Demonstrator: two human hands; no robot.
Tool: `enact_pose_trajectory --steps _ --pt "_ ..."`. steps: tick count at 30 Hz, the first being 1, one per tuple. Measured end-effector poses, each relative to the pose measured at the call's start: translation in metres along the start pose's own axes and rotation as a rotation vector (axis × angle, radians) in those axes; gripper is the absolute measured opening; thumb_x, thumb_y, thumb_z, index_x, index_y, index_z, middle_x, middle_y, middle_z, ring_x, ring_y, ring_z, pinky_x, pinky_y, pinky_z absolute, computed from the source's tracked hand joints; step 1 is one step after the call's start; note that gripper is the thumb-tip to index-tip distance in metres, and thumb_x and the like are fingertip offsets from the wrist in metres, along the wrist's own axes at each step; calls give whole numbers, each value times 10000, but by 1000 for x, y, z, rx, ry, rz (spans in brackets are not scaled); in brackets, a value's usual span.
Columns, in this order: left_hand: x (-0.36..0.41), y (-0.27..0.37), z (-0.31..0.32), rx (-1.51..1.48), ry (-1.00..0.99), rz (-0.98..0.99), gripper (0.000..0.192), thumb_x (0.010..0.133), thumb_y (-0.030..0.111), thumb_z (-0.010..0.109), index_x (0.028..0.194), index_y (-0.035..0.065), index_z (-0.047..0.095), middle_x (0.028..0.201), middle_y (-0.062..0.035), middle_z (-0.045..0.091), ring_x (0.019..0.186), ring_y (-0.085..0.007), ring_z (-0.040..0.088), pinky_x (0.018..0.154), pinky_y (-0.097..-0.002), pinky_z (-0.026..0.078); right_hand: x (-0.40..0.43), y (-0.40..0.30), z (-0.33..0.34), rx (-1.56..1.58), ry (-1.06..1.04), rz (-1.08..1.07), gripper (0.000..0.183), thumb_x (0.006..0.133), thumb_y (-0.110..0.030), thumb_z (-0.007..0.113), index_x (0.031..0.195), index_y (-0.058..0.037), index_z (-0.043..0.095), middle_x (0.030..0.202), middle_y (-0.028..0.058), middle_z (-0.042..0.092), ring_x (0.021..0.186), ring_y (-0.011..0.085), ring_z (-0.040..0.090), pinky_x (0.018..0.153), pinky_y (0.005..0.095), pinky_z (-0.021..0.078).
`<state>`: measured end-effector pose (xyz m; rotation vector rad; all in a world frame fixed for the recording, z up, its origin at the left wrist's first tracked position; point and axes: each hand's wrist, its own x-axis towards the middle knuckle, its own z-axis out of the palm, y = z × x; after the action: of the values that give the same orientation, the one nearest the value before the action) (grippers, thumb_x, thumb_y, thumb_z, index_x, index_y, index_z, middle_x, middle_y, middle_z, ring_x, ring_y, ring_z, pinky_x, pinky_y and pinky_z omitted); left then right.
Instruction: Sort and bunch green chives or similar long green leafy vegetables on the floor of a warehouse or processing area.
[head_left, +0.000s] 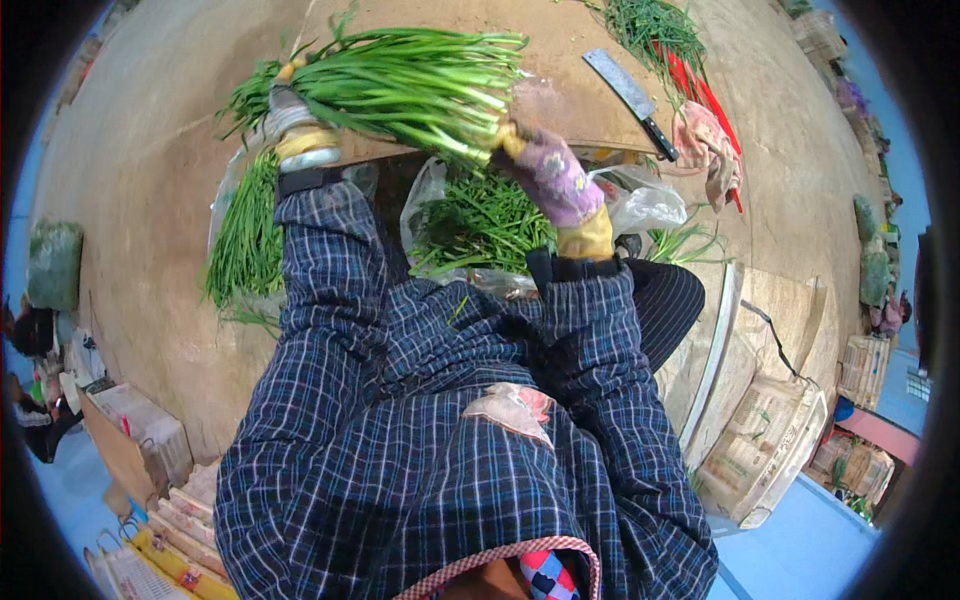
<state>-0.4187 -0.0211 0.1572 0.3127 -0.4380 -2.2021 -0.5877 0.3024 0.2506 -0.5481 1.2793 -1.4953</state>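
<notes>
A large bunch of garlic chives lies sideways across a wooden board, leafy tips to the left and pale stem ends to the right. My left hand, gloved, grips the leafy end. My right hand, in a purple and yellow glove, touches the stem ends; its fingers are partly hidden, so its hold is unclear. Below the bunch, loose green leaves fill a clear plastic bag before my lap. More chives hang beside my left forearm. A cleaver with a black handle lies right of the bunch.
Right of the cleaver are a pink cloth, red strips and a pile of green leaves. A worn plastic crate stands at lower right, a cardboard box at lower left. People are partly visible at the far left edge.
</notes>
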Motion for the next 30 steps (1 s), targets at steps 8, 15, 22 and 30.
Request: enact_pose_trajectory --steps 8,15,22,30 --pt "-40 25 33 64 349 190 164 840 266 555 858 117 623 882 -65 651 756 -244 603 727 -402 507 37 -25 -159 -1662 771 58 298 818 -58 557 1115 -75 561 1069 188 611 1005 326 591 856 397 472" --pt "-34 18 22 -106 236 248 161 819 225 607 878 80 644 860 -54 662 776 -203 611 738 -352 512 46 -42 -234 -2037 586 164 237 844 -136 443 989 -21 591 968 223 632 910 366 617 763 447 493" --pt "-48 25 38 -242 -54 189 173 809 148 631 935 30 624 860 -60 640 798 -185 595 747 -340 512 69 -53 -217 -1839 533 -74 400 743 -108 592 1138 -66 548 953 207 624 904 357 603 767 427 482" --pt "-67 18 75 -10 -107 182 283 858 270 568 1060 73 580 885 19 623 854 -179 583 793 -358 506 162 -36 -160 -1835 278 -333 301 790 -165 539 1083 -155 605 973 149 630 916 334 596 773 421 481"
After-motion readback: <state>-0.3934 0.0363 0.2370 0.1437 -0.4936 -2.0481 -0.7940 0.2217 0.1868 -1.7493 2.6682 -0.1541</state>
